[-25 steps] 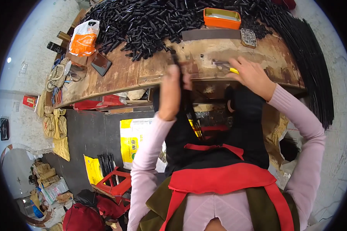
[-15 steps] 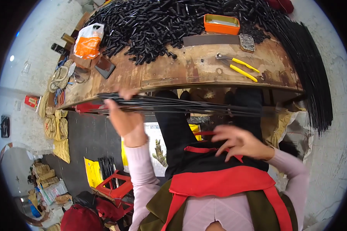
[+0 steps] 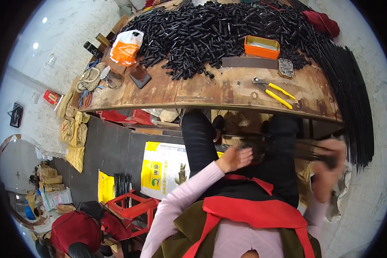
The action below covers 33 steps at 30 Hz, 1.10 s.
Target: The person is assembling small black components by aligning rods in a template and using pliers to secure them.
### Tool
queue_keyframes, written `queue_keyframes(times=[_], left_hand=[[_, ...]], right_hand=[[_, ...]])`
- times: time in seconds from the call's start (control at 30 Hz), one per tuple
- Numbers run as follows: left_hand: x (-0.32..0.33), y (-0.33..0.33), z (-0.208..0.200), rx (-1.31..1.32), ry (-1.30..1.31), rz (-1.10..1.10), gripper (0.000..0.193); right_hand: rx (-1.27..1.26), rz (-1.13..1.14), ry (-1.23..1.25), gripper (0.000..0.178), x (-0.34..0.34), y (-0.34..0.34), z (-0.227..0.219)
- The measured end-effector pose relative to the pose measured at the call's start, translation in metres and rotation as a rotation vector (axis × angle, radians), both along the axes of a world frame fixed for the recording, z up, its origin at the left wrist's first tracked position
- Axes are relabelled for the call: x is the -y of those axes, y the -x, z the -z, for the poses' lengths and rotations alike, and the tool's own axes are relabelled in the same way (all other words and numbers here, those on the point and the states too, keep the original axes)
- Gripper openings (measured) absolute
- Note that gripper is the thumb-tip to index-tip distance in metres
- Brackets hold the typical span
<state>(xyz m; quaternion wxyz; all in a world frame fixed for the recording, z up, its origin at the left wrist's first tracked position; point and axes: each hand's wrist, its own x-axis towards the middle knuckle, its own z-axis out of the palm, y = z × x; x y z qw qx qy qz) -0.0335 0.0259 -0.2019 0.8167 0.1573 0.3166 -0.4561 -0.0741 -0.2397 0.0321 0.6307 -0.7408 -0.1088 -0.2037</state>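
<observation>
Fingers (image 3: 247, 153) of the left hand (image 3: 234, 159) are held straight and spread little, the palm unclosed, beside the nine o'clock end of a dark bundle (image 3: 310, 149); whether it is touched cannot be told. At the three o'clock end, the right hand (image 3: 331, 170) is blurred, its fingers seemingly bent about the bundle; how firmly they are closed cannot be told. Thin, streaky strands are shown in the bundle, laid over the black-trousered thighs, its long axis running roughly from nine to three o'clock. From there, steel-headed pliers (image 3: 279, 98) with smooth yellow handles are seen at twelve on the scuffed wooden table (image 3: 193, 92). Glossy black tubular parts (image 3: 193, 38) are heaped at eleven; long, thin black rods (image 3: 352, 103) are draped at two; a red slatted stool (image 3: 133, 211) is placed at eight.
</observation>
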Motion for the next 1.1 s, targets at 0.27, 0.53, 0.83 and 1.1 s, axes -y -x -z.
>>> queue_keyframes(times=[0.27,0.53,0.83,1.1], left_hand=[[-0.003,-0.017,-0.145,1.152,-0.577,-0.265,0.038],[0.001,-0.004,-0.156,1.232,-0.718,-0.288,0.025],[-0.024,-0.027,-0.177,1.213,-0.398,-0.044,0.022],[0.011,0.007,-0.187,1.207,-0.784,-0.525,0.011]], right_hand=[[-0.570,-0.462,-0.321,0.024,-0.100,-0.063,0.061],[-0.598,-0.544,-0.271,0.021,-0.081,-0.077,0.058],[-0.568,-0.746,-0.351,0.025,-0.088,-0.077,0.045],[-0.400,-0.567,-0.491,0.025,-0.093,-0.063,0.048]])
